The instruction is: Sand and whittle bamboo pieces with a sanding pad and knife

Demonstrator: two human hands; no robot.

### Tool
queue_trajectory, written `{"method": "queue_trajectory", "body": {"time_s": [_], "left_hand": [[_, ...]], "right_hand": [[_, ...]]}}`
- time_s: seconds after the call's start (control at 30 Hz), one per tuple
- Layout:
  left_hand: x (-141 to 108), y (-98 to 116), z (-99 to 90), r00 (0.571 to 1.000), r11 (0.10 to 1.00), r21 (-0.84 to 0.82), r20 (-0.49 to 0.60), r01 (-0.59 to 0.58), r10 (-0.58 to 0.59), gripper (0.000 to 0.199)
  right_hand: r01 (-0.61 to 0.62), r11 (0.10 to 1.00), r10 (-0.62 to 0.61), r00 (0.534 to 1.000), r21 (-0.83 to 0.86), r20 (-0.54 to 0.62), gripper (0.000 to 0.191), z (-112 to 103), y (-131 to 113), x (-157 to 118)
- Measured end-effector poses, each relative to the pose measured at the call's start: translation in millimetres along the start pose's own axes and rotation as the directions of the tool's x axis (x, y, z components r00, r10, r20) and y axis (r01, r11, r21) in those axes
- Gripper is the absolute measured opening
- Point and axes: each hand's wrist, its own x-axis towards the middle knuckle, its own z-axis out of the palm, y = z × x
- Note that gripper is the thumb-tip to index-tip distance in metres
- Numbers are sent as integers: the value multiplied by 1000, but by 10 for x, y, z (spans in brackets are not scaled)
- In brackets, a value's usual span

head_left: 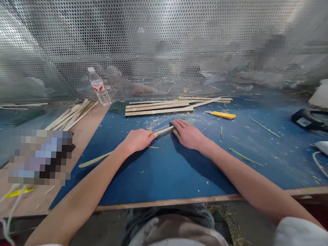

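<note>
A long, pale wooden strip lies slantwise over the blue table mat, its near end sticking out to the left beyond my forearm. My left hand is closed around it, thumb along the top. At the strip's far end my right hand presses down with its fingers together. A small dark edge shows under those fingertips; I cannot make out what it is. Behind the hands rests a row of similar strips. A yellow utility knife lies to the right of them, its blade pointing left.
A plastic water bottle leans at the back left, near more strips. Perforated metal sheet stands behind the table. Shavings and slivers litter the blue mat. A black device and white cable are at right.
</note>
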Motion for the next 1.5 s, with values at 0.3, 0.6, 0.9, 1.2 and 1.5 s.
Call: {"method": "queue_trajectory", "body": {"time_s": [0.3, 0.6, 0.9, 1.2, 1.5], "left_hand": [[13, -12, 19, 1000, 1000, 21, -8, -8, 9, 67], [-3, -12, 35, 999, 1000, 20, -37, -22, 23, 66], [-2, -14, 10, 1000, 1000, 21, -4, -21, 21, 65], [-13, -20, 36, 999, 999, 42, -30, -18, 19, 67], [-2, -9, 26, 1000, 1000, 16, -8, -13, 13, 64]], "right_hand": [[12, 999, -11, 1000, 30, -22, 56, 11, 68, 47], [167, 983, -162, 984, 76, -67, 56, 85, -283, 9], [-120, 992, 121, 992, -23, 26, 52, -5, 348, 56], [191, 976, -184, 980, 106, -70, 52, 41, -299, 32], [-67, 997, 67, 998, -37, -14, 51, 7, 290, 57]]}}
